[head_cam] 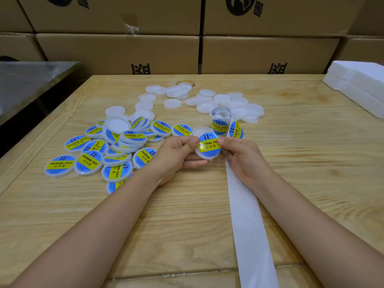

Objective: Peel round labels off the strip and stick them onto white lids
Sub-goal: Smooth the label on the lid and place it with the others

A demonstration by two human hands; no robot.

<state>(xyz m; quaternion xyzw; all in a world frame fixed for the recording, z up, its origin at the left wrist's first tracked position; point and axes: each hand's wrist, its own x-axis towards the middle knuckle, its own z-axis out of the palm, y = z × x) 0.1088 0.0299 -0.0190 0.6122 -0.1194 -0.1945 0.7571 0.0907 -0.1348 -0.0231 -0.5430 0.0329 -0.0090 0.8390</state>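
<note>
Sticking step: a round label (208, 145) is shown lying on a white lid (207, 158), held over the counter (187, 215) between both hands; the label is judged nearly seated.
Label axis: the yellow band runs from hand to hand, tilted slightly up toward the right.
Left hand (180, 151): the grip is closed on the lid, with the thumb on the label's left edge and the fingers curled beneath.
Right hand (239, 155): the grip is narrow, and the right edge of label and lid is pinched at the fingertips.
Strip (248, 221): the long axis runs from the near counter edge away under the right hand to the roll (221, 114).
Next label (235, 129): it is still on the strip, just beyond the right hand, which is the nearer one.
Labelled lids (89, 161): these are heaped to the left, nearer the left hand; the finished lid is judged to belong there.
Blank lids (207, 100): these are scattered beyond the roll, well apart from both hands.
Surroundings: cardboard boxes (116, 53) are stacked behind, and white foam blocks (361, 84) lie at the far right.
</note>
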